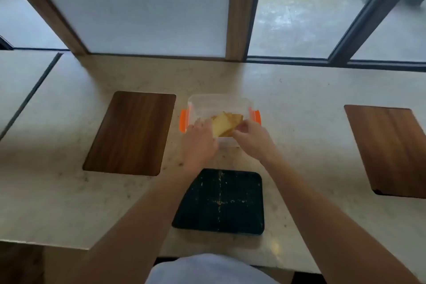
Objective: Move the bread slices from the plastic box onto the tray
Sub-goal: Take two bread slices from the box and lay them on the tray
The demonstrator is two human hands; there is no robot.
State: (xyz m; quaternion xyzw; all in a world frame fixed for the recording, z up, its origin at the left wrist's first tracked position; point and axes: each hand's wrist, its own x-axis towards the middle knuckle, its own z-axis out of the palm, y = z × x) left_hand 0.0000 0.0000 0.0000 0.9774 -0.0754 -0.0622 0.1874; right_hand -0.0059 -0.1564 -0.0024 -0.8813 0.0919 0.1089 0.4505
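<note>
The task looks to be at its very beginning. The black tray [220, 203] lies on the pale surface [69, 191] near the person, and it carries only crumbs and no bread. The clear plastic box [217, 105] with orange clips stands just behind the tray, farther from the person, and the bread slices [227, 123] are inside it, leaning together at the near side.

Both hands are at the box. The left hand [199, 139] reaches in from the left, with its fingers curled against the left edge of the slices. The right hand [250, 132] comes from the right, and its fingers seem to pinch the right corner of the bread. The picture is a little blurred, so I cannot tell if a slice is already lifted or only touched.

I judge that all the slices have yet to be moved. Two wooden boards, one to the left [131, 132] and one to the right [389, 150], play no part.
</note>
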